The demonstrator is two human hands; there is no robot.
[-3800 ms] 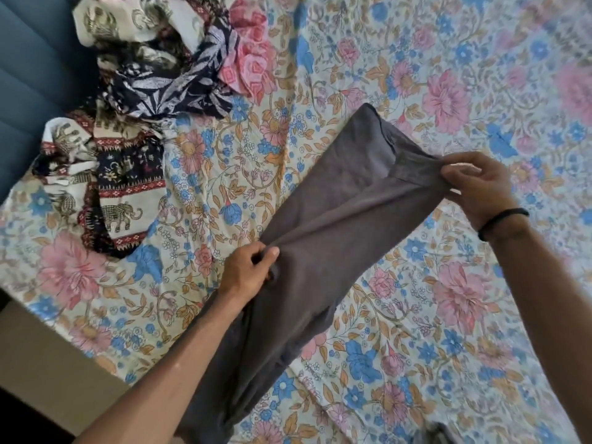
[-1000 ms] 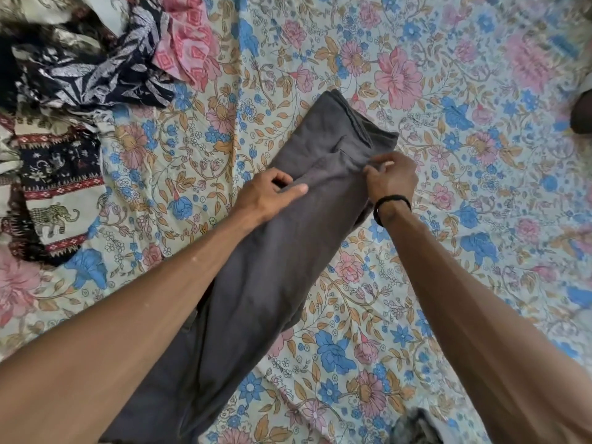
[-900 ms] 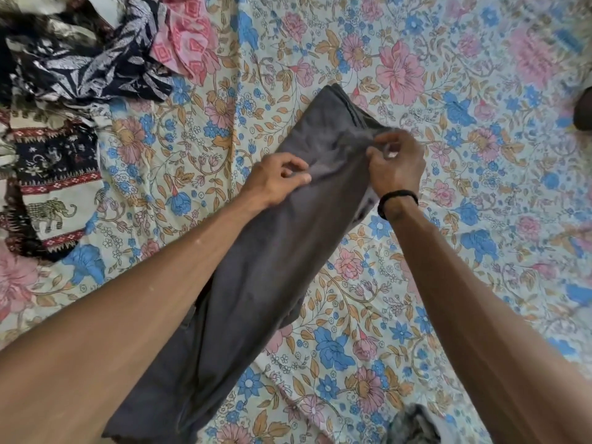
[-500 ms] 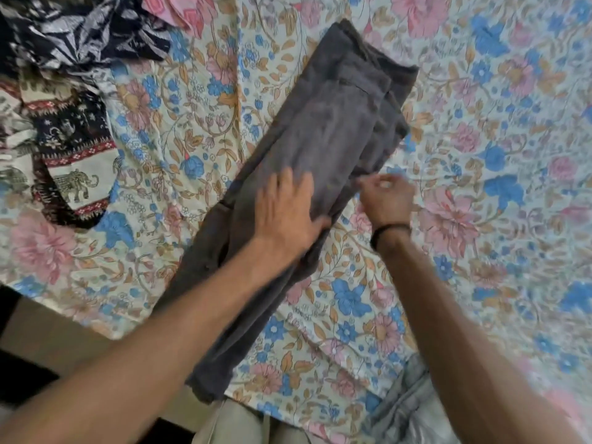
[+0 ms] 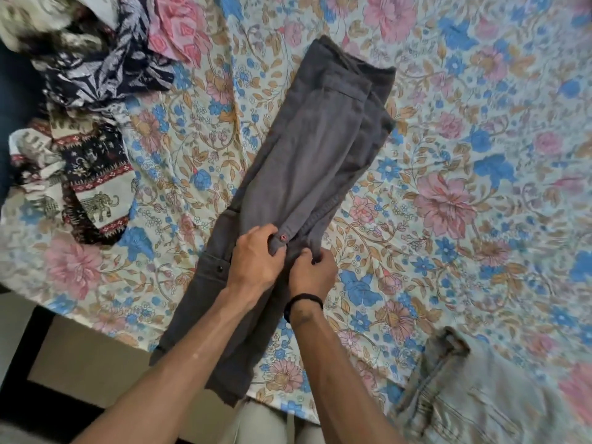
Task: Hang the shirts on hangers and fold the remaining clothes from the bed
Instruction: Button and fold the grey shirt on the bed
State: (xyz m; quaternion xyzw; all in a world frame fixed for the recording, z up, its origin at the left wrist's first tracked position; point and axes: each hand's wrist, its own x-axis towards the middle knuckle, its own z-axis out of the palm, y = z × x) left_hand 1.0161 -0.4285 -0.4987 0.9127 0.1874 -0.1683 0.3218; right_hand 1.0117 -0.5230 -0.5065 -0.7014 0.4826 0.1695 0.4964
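Note:
A long grey garment (image 5: 307, 149) lies stretched across the floral bed sheet (image 5: 464, 155), its far end folded back on itself and its near end hanging over the bed's edge. Near the garment's middle, my left hand (image 5: 253, 264) pinches a fold of the grey cloth beside a small red snap button (image 5: 283, 237). My right hand (image 5: 312, 272), a black band on its wrist, grips the cloth right next to it, fingers curled in. The two hands touch each other.
A heap of patterned clothes (image 5: 89, 68) lies at the far left, with an elephant-print piece (image 5: 93, 184) below it. Pale blue jeans (image 5: 464, 398) lie at the near right corner. The bed's edge and the floor (image 5: 64, 357) show at lower left.
Both hands have come down from the garment's far, folded end to its middle and taken hold of the cloth there. The left hand, flat on the cloth half a second ago, now pinches it.

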